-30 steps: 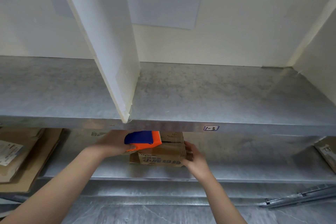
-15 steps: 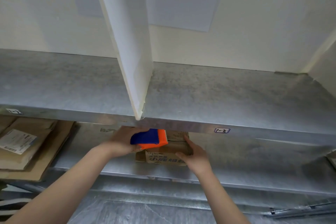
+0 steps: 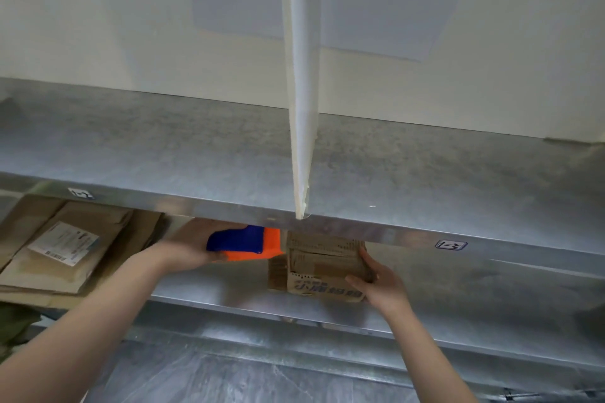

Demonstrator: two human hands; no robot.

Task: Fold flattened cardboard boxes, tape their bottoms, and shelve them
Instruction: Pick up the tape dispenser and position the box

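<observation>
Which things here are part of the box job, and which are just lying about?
Job: box, tape dispenser, left hand, right hand, lower shelf, flat cardboard pile (likely stock).
Lying about: divider, wall sign, shelf label.

You face a cream wall [image 3: 98, 26] with a white sheet [image 3: 376, 10] bearing black strokes. A white divider [image 3: 301, 108] stands upright on the grey metal upper shelf [image 3: 163, 154]; its front lip carries a label [image 3: 451, 244]. Below runs a lower shelf [image 3: 474, 298].
</observation>
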